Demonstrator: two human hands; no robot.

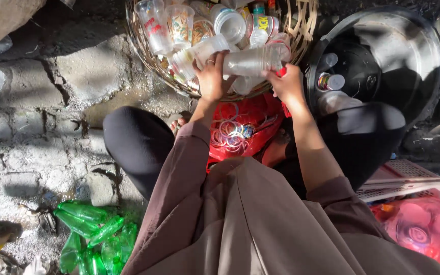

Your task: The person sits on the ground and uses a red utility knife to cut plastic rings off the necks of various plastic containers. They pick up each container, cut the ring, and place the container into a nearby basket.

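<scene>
While we crouch over the wicker basket, both hands grip one clear plastic cup.
The cup lies sideways above the basket's near rim, our left hand closed on its base end, our right hand pinching its mouth; a black bin stands just beside, green bottles lie well apart.

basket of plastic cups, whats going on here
A person crouches over a woven basket full of clear plastic cups. Both hands hold one clear cup on its side at the basket's near rim: the left hand at its base end, the right hand at its mouth end. A black bin with a few bottles stands to the right, and crushed green bottles lie on the ground.
</scene>
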